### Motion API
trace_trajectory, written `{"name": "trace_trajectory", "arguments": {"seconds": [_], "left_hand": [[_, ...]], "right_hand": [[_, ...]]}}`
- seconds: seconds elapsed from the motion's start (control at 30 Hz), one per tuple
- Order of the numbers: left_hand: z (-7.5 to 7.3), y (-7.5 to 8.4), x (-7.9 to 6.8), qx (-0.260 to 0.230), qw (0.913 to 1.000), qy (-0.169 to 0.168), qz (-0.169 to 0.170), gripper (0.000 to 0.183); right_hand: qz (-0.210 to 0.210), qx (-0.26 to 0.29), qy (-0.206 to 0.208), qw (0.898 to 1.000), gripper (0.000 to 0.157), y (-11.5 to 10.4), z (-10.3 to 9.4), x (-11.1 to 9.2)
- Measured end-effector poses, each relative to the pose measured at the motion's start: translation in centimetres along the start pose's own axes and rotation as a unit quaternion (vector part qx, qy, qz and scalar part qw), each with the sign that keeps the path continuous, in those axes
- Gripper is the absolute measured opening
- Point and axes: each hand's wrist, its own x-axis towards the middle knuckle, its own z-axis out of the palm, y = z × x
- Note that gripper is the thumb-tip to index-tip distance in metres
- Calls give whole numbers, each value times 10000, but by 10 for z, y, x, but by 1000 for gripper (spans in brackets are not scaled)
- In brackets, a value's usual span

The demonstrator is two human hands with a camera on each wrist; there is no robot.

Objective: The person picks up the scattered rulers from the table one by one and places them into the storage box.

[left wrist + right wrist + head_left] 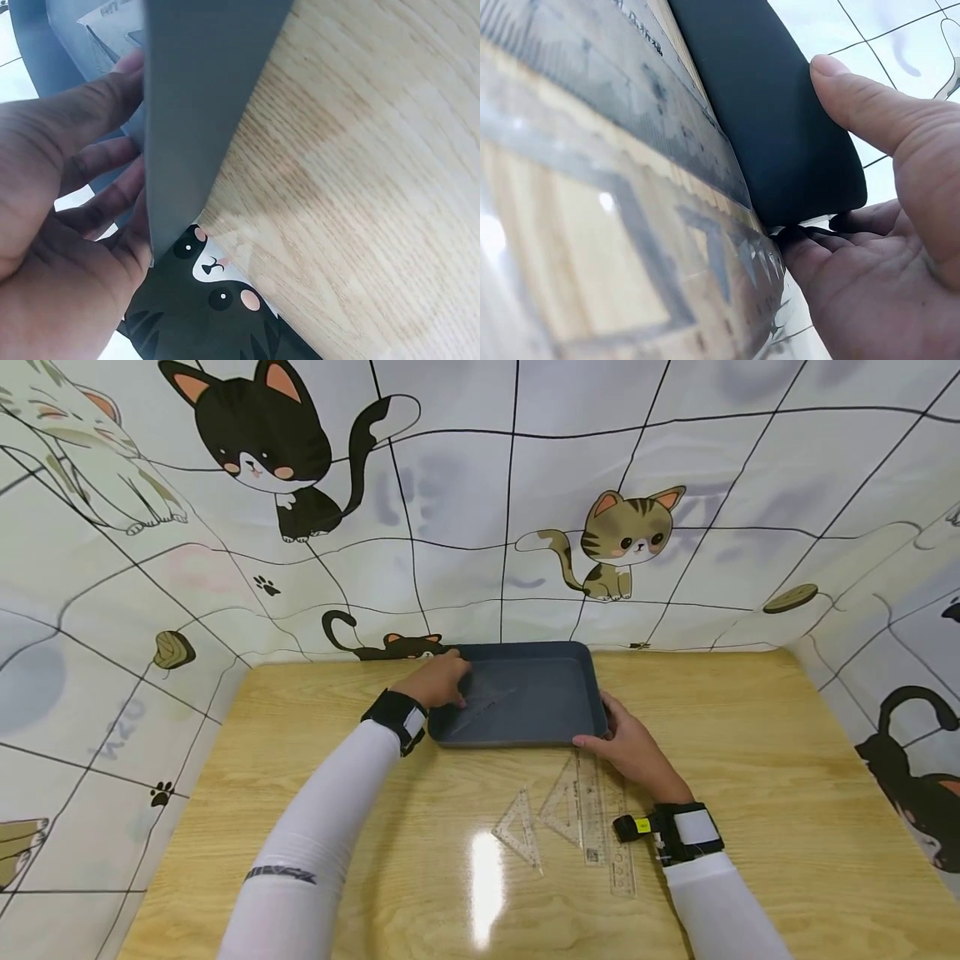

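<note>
A dark blue-grey tray [540,693] stands at the far edge of the table. Inside its left part lies a clear set square [480,710]. My left hand [441,681] reaches over the tray's left end, thumb and fingers spread apart inside; the thumb [127,71] is close beside the clear plastic. My right hand [626,739] grips the right front corner, thumb on the rim and the other fingers at the tray's outer side and underside. In front lie a clear ruler [592,827], a stencil ruler [622,860] and two more set squares, one small [519,831], one larger [562,802].
The wooden table [360,860] ends at a cloth wall [465,568] printed with cats and lines, right behind the tray. More printed cloth hangs at both sides. A small black device [630,828] sticks out from the right wristband.
</note>
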Motion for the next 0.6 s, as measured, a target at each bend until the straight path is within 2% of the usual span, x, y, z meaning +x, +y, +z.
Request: {"name": "trace_trajectory", "arguments": {"seconds": [0.27, 0.6], "left_hand": [[11, -2, 0, 52, 9999, -61, -88, 68], [9, -2, 0, 186, 9998, 39, -4, 65]], "right_hand": [[69, 83, -53, 9999, 102, -3, 4, -5], [139, 123, -109, 9998, 104, -9, 0, -4]]}}
